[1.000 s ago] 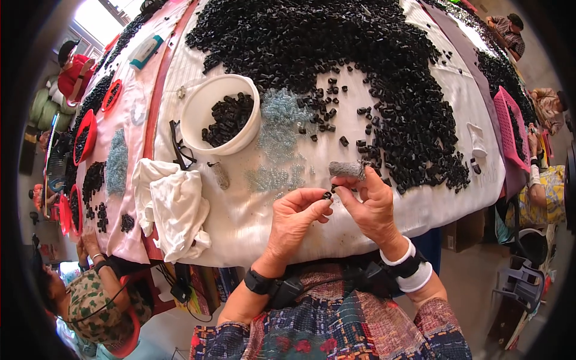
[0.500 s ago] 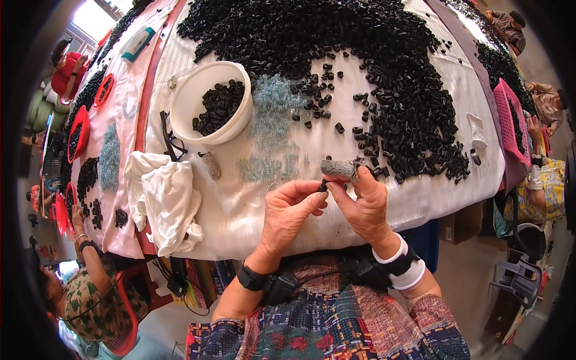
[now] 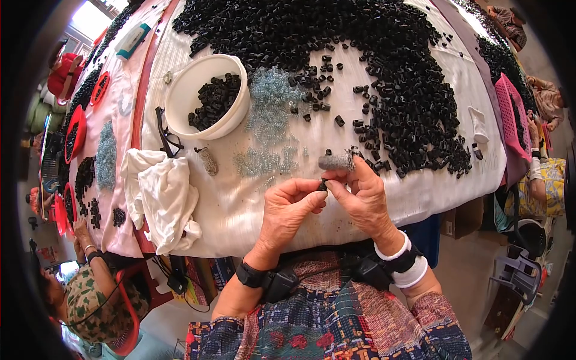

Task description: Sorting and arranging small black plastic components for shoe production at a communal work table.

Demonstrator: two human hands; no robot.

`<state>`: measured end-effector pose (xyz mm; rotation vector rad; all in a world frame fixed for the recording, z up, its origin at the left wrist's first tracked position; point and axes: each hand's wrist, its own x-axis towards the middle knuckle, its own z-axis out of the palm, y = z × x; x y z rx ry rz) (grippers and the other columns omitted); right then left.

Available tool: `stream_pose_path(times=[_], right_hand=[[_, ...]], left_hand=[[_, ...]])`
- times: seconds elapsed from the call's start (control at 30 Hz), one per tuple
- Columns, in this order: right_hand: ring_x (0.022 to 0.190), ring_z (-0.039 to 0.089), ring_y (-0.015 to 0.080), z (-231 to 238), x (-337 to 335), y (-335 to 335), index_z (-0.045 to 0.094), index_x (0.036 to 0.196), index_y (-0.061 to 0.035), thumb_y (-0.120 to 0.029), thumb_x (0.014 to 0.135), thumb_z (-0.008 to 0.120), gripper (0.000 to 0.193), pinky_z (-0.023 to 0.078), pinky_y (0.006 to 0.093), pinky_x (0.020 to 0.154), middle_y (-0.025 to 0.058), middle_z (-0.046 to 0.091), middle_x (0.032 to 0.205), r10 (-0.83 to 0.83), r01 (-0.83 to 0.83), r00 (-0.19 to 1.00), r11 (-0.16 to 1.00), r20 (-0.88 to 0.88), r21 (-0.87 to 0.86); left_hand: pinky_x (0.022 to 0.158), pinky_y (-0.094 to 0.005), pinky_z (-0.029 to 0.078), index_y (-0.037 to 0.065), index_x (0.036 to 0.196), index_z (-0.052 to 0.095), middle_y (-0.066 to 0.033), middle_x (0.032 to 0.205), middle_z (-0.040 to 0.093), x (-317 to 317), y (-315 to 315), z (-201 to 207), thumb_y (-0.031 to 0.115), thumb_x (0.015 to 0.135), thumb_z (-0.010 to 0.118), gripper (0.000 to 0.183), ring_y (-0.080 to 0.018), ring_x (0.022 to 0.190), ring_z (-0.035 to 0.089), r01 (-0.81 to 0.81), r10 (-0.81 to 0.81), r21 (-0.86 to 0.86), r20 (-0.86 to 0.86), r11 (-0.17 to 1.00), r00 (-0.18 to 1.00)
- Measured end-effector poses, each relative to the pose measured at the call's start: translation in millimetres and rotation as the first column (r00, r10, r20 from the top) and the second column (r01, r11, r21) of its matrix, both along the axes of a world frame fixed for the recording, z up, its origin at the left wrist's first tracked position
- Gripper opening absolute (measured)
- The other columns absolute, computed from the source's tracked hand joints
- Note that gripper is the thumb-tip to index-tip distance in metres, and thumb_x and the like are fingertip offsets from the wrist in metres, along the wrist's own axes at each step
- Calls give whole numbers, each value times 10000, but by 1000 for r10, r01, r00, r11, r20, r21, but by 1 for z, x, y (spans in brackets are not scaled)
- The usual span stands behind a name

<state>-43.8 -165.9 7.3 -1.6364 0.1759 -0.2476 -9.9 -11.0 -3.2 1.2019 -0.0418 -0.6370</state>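
Note:
My left hand (image 3: 289,210) and my right hand (image 3: 365,201) meet over the near part of the table. Thumb and fingers of both pinch one small black plastic part (image 3: 323,185); my fingertips partly cover it. A grey fuzzy finger sleeve (image 3: 333,162) sits at my right index finger, pointing left. Beyond my hands lie pale blue coil springs (image 3: 269,105), with a sparser patch closer to me. A great heap of black plastic caps (image 3: 312,30) spreads across the far side and down the right. To the left, a white bowl (image 3: 233,119) holds more black caps.
A crumpled white cloth (image 3: 159,201), dark-framed glasses (image 3: 167,135) and another grey sleeve (image 3: 207,163) lie left of my hands. A white sleeve (image 3: 477,124) and a pink basket (image 3: 510,120) are at the right. A person in camouflage (image 3: 99,300) sits at the left.
The view has shifted slightly, so the table things sit a little higher and further left. My right fingers and the grey sleeve have tilted a little; both hands keep their pinch.

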Motion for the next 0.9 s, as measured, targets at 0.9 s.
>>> stream_pose_path(times=[0.9], right_hand=[[672, 522, 302, 14, -2, -1, 534, 821, 32, 113, 650, 583, 196, 448, 378, 566, 140, 518, 710, 203, 25, 944, 742, 259, -670]], left_hand=[[573, -234, 521, -2, 908, 630, -67, 758, 650, 9, -7, 15, 52, 814, 649, 111, -125, 661, 630, -2, 22, 88, -225, 996, 974]])
